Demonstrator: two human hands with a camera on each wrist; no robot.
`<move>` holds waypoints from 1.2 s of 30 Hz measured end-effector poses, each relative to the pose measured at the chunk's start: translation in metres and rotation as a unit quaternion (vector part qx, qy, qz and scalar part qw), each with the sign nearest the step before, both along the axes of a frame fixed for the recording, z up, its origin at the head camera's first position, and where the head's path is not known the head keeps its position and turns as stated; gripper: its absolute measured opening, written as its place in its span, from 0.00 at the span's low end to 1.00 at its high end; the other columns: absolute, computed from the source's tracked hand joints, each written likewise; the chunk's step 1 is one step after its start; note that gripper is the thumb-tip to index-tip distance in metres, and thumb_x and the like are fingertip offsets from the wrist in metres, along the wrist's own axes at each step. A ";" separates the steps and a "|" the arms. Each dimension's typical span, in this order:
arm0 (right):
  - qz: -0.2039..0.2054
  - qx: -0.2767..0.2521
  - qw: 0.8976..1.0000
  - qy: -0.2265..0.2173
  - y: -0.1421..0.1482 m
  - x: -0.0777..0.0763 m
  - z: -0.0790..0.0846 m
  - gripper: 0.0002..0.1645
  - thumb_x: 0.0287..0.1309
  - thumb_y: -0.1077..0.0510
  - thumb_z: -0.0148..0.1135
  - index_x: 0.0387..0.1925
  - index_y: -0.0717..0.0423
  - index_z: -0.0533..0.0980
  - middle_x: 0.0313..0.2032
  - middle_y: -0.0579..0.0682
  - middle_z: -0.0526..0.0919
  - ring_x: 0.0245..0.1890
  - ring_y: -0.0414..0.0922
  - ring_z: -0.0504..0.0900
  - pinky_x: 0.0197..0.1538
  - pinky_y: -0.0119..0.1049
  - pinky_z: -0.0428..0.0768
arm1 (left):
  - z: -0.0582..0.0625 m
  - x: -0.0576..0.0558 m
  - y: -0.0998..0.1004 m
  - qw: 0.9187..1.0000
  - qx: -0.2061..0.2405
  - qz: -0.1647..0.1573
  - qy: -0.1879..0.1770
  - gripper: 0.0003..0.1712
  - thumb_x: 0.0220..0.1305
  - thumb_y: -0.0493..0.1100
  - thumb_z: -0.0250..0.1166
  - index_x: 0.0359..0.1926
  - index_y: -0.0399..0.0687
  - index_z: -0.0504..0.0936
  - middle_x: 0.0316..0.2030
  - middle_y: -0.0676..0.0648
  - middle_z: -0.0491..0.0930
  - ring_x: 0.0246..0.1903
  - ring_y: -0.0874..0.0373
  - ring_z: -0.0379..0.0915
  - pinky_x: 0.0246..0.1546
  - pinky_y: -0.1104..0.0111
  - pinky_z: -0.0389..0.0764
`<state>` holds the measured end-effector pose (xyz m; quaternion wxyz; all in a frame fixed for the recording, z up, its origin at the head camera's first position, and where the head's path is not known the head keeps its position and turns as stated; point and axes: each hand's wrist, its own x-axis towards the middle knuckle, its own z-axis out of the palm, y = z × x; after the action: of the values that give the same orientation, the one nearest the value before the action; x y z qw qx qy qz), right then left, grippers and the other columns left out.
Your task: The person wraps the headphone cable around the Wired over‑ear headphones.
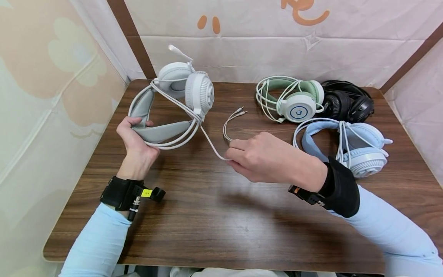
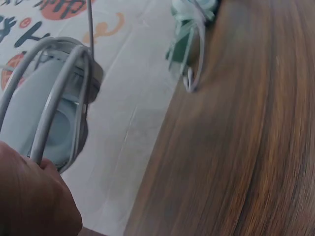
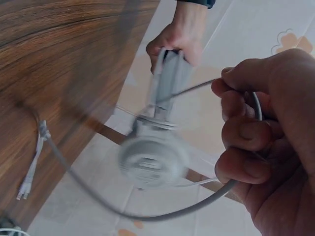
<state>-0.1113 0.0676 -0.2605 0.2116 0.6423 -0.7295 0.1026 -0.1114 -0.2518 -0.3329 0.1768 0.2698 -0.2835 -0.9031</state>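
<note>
My left hand (image 1: 136, 142) grips the padded headband of a white headset (image 1: 200, 94), lifted above the table at the left. Its microphone boom points up past the ear cups, and white cable is wound around the headband and one cup. With thumb and curled fingers, my right hand (image 1: 266, 157) pinches the headset's cable (image 1: 212, 146), a stretch of which runs taut to the wound loops. Beyond that hand the cable's loose end splits into two plugs (image 1: 238, 112). In the right wrist view a slack loop of cable (image 3: 147, 216) hangs below the fingers.
A green-and-white headset (image 1: 299, 107) lies at the back right beside black headphones (image 1: 349, 104). Nearer, a light blue headset (image 1: 367, 159) sits close to my right wrist. The wooden table (image 1: 207, 231) meets patterned curtain walls (image 1: 242, 57) behind and at the sides.
</note>
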 end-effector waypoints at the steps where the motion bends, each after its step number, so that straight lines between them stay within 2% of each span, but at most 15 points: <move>1: 0.000 0.000 1.000 0.005 0.000 0.001 0.002 0.09 0.61 0.58 0.66 0.28 0.52 0.74 0.21 0.43 0.72 0.15 0.40 0.70 0.21 0.37 0.71 | 0.000 0.000 0.001 1.000 -0.014 0.003 -0.005 0.18 0.50 0.39 0.62 0.44 0.51 0.72 0.26 0.51 0.73 0.25 0.57 0.69 0.35 0.64 0.74; 3: -0.002 0.002 1.000 0.019 0.001 0.003 0.006 0.09 0.62 0.58 0.65 0.28 0.52 0.74 0.21 0.43 0.71 0.14 0.41 0.70 0.19 0.37 0.71 | 0.001 0.001 0.002 0.999 -0.041 0.003 -0.015 0.16 0.53 0.40 0.62 0.44 0.52 0.72 0.26 0.52 0.73 0.25 0.58 0.69 0.34 0.65 0.74; 5: -0.008 0.007 0.999 0.040 0.002 0.003 0.011 0.10 0.63 0.60 0.63 0.27 0.52 0.73 0.21 0.43 0.72 0.15 0.41 0.71 0.18 0.37 0.69 | 0.003 0.001 0.004 0.997 -0.072 -0.001 -0.017 0.11 0.56 0.41 0.60 0.42 0.51 0.73 0.25 0.53 0.72 0.22 0.60 0.66 0.30 0.67 0.72; 9: -0.008 0.020 0.992 0.121 0.005 0.002 0.023 0.10 0.66 0.65 0.56 0.27 0.54 0.71 0.24 0.44 0.72 0.20 0.44 0.75 0.20 0.36 0.71 | 0.008 0.001 0.009 0.991 -0.131 -0.006 0.010 0.01 0.59 0.38 0.57 0.32 0.46 0.74 0.20 0.54 0.70 0.13 0.64 0.55 0.17 0.73 0.62; 13: 0.005 -0.003 0.976 0.217 0.004 -0.004 0.033 0.12 0.70 0.64 0.52 0.27 0.56 0.71 0.25 0.46 0.71 0.21 0.45 0.73 0.24 0.34 0.72 | 0.016 0.003 0.017 0.983 -0.180 -0.013 0.026 0.06 0.59 0.35 0.58 0.25 0.42 0.76 0.16 0.54 0.70 0.11 0.66 0.51 0.13 0.75 0.56; 17: 0.009 -0.043 0.964 0.262 0.005 -0.011 0.042 0.16 0.71 0.62 0.54 0.24 0.55 0.69 0.21 0.47 0.67 0.19 0.45 0.68 0.23 0.34 0.68 | 0.023 0.008 0.024 0.973 -0.228 -0.040 0.015 0.09 0.59 0.34 0.58 0.22 0.40 0.78 0.12 0.55 0.65 0.10 0.67 0.52 0.12 0.74 0.57; 20: 0.003 -0.046 0.963 0.267 0.008 -0.014 0.048 0.17 0.70 0.65 0.53 0.23 0.55 0.67 0.22 0.47 0.67 0.19 0.45 0.67 0.23 0.34 0.67 | 0.026 0.012 0.026 0.966 -0.248 -0.067 0.011 0.10 0.60 0.35 0.58 0.22 0.40 0.78 0.12 0.56 0.63 0.09 0.66 0.52 0.12 0.73 0.58; 23: -0.005 -0.035 0.963 0.267 0.011 -0.016 0.052 0.15 0.69 0.68 0.52 0.24 0.57 0.69 0.25 0.49 0.72 0.21 0.45 0.70 0.24 0.35 0.70 | 0.027 0.015 0.027 0.960 -0.261 -0.096 0.010 0.10 0.61 0.35 0.58 0.23 0.40 0.78 0.12 0.56 0.62 0.10 0.66 0.54 0.13 0.73 0.60; 27: -0.008 -0.022 0.967 0.254 0.014 -0.018 0.057 0.10 0.70 0.68 0.51 0.31 0.60 0.74 0.30 0.51 0.78 0.24 0.46 0.74 0.26 0.36 0.74 | 0.028 0.017 0.026 0.949 -0.283 -0.136 0.008 0.11 0.62 0.36 0.57 0.23 0.40 0.79 0.10 0.58 0.60 0.10 0.65 0.54 0.13 0.73 0.61; 32: -0.011 -0.012 0.972 0.233 0.018 -0.018 0.060 0.07 0.72 0.67 0.52 0.40 0.61 0.77 0.30 0.52 0.77 0.25 0.47 0.73 0.25 0.37 0.74 | 0.030 0.019 0.027 0.933 -0.315 -0.173 0.008 0.13 0.63 0.35 0.56 0.22 0.41 0.79 0.11 0.58 0.58 0.10 0.65 0.53 0.14 0.73 0.60; 36: -0.020 -0.011 0.974 0.225 0.020 -0.019 0.063 0.07 0.70 0.68 0.51 0.39 0.58 0.76 0.28 0.51 0.73 0.23 0.47 0.72 0.23 0.38 0.74 | 0.032 0.021 0.028 0.918 -0.342 -0.199 0.009 0.14 0.62 0.35 0.55 0.21 0.42 0.79 0.12 0.58 0.57 0.11 0.64 0.52 0.14 0.73 0.59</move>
<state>-0.1301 0.0881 -0.1979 0.3798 0.6319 -0.6744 -0.0409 -0.0903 -0.2238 -0.3009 0.0771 0.1227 -0.6210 -0.7703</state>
